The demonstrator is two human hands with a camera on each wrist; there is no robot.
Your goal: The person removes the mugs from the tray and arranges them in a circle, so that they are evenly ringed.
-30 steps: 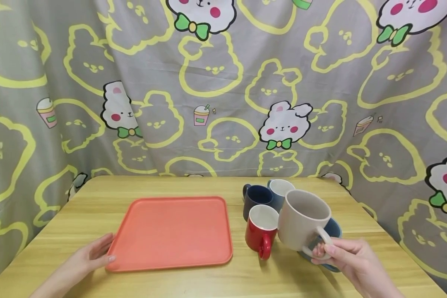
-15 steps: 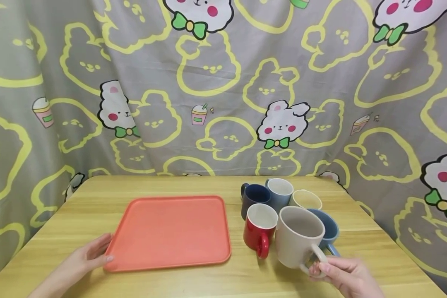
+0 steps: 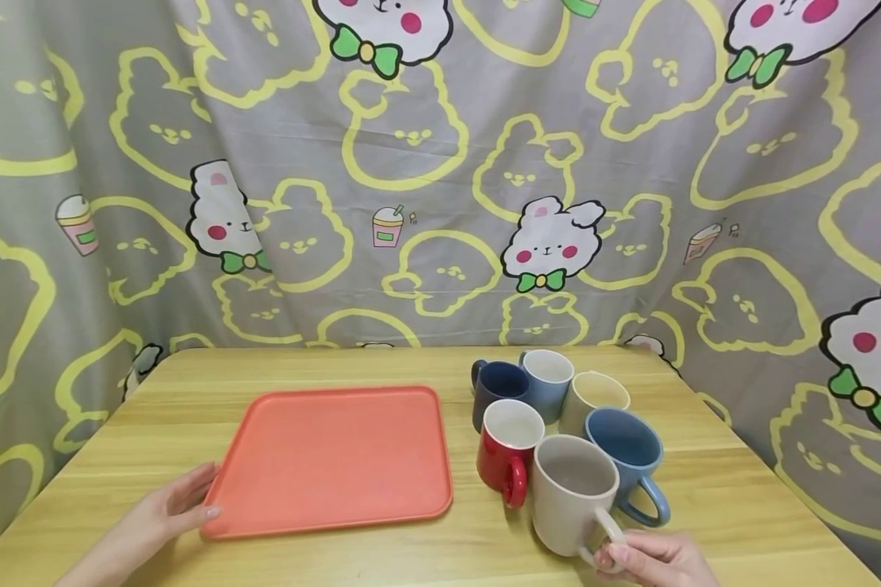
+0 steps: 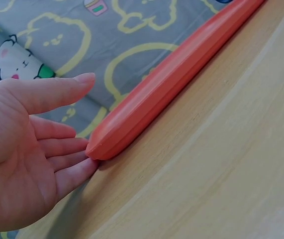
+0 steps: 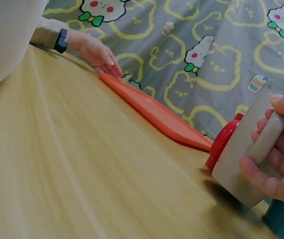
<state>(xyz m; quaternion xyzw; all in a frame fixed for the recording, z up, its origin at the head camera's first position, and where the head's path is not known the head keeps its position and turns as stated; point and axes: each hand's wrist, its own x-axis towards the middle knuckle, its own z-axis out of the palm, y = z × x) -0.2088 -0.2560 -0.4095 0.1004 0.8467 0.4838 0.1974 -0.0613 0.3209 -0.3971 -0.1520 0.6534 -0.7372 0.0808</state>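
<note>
**L hand at tray corner, R hand on beige mug handle**

Far left: L hand [image 3: 165,515] lies flat on the table [image 3: 382,554], fingers straight and relaxed, gripping nothing. Fingertips [image 4: 89,167] touch the near-left corner of the orange tray [image 3: 330,461]; thumb floats just above the tray rim w/o contact, as far as the left wrist view shows. Bare wood lies behind and below the palm, out to the table's left edge.

Beyond the fingertips the tray runs rightward; its right edge stops near the red mug [image 3: 508,448], a strip of bare table between.

Mug cluster, right of that gap: navy mug [image 3: 496,390], light-blue mug [image 3: 546,381], cream mug [image 3: 591,399], blue mug [image 3: 627,461], packed close.

Beige mug [image 3: 574,493] sits nearest the front edge, just beside red and blue mugs. R hand [image 3: 657,562] has fingers curled round its handle, thumb on top. Whether the base is fully down can't be told. Open table lies right of the knuckles.
</note>
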